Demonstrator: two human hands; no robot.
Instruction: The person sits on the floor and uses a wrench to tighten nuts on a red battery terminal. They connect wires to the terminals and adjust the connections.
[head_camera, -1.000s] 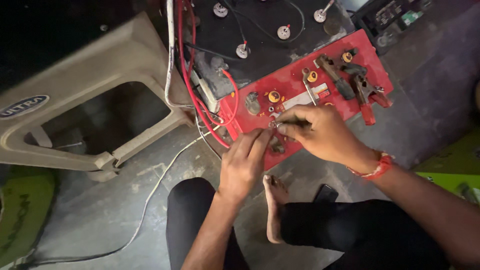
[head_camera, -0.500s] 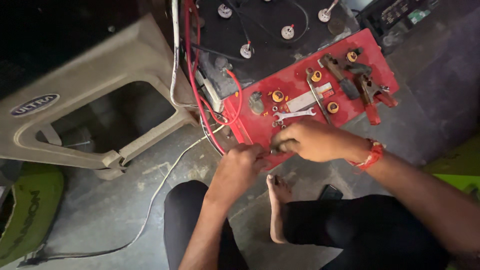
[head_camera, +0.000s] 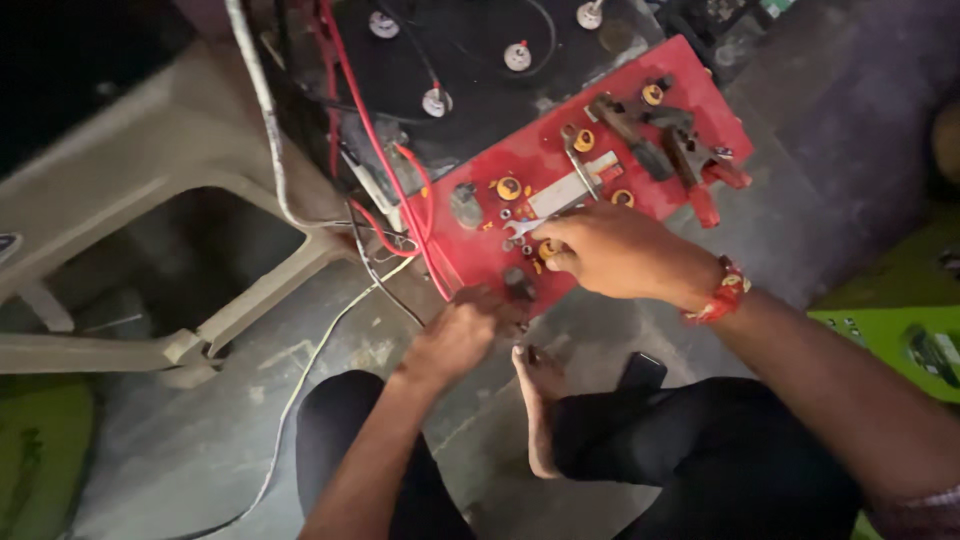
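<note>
Red battery top (head_camera: 640, 150) lies on the grey floor in front of the seated person, tilted so its near corner points at the knees, and both hands work at that near edge. The right hand (head_camera: 610, 250) rests palm-down on the red surface, fingers curled loosely over a small yellow cap (head_camera: 548, 250) and touching the end of a silver spanner (head_camera: 560, 195) that lies flat across the cover; whether it actually grips either one cannot be told. The left hand (head_camera: 455, 335) is closed at the lower corner, its fingers bunched around something dark near a black terminal (head_camera: 518, 282), too blurred to name. A red thread band (head_camera: 722, 292) circles the right wrist. More yellow caps sit along the cover, with dark clamps (head_camera: 650, 135) near its far end. Red cables (head_camera: 385, 170) and a white wire (head_camera: 300, 390) run from the corner towards a black battery (head_camera: 470, 90) behind. A beige plastic chair (head_camera: 150, 190) lies on its side to the left, and a bare foot (head_camera: 540, 400) rests between the knees.
</note>
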